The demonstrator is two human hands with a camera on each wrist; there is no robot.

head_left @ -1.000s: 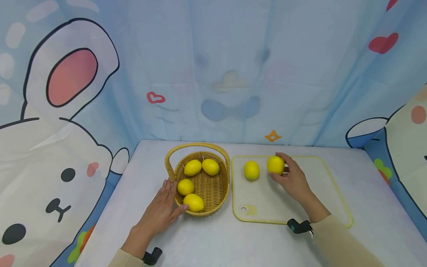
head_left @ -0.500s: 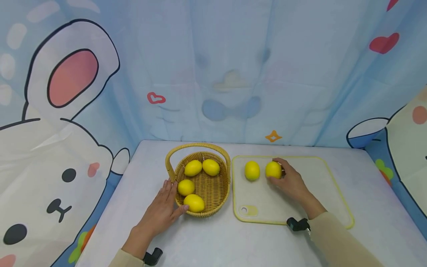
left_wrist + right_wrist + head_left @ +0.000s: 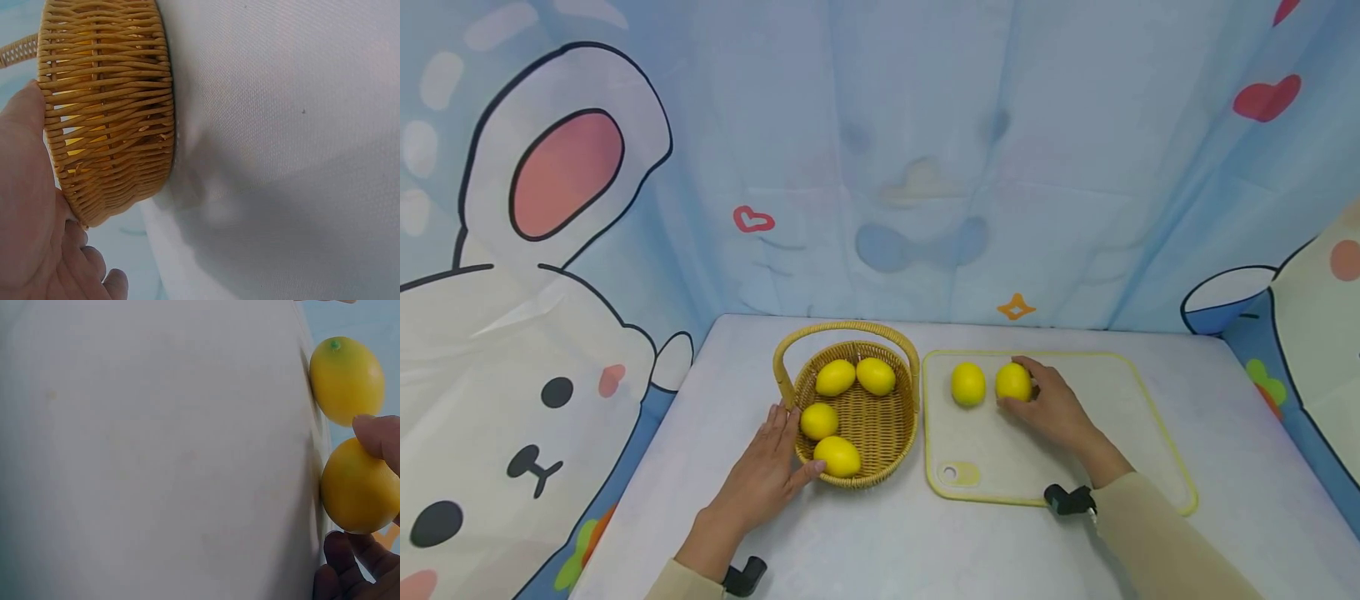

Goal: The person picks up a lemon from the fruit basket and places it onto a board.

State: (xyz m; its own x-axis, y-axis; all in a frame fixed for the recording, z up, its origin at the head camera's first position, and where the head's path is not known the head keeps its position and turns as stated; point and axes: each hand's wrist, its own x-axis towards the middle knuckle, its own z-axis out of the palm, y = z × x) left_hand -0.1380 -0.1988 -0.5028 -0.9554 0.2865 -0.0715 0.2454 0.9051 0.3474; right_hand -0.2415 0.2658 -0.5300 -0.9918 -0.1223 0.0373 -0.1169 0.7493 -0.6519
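A yellow lemon (image 3: pixel 1013 382) sits between the thumb and fingers of my right hand (image 3: pixel 1051 408), which pinches it low over the cutting board (image 3: pixel 1060 467). To its left a second lemon (image 3: pixel 968 384) lies on the board, a small gap away. In the right wrist view the thumb overlaps the held lemon (image 3: pixel 357 490), and the other lemon (image 3: pixel 347 381) shows a green tip. My left hand (image 3: pixel 763 471) rests against the wicker basket (image 3: pixel 887 425), fingers straight along its left side and thumb at the front rim. The left wrist view shows the basket's woven wall (image 3: pixel 106 119).
Several lemons (image 3: pixel 837 457) lie in the basket along its left and back. Its arched handle (image 3: pixel 846 326) stands up over the back. A pale cloth covers the table (image 3: pixel 925 550). Behind it hangs a blue printed curtain (image 3: pixel 917 125).
My right hand has lowered the held lemon slightly toward the front and left, then stayed almost still. The left hand and basket have not visibly moved.
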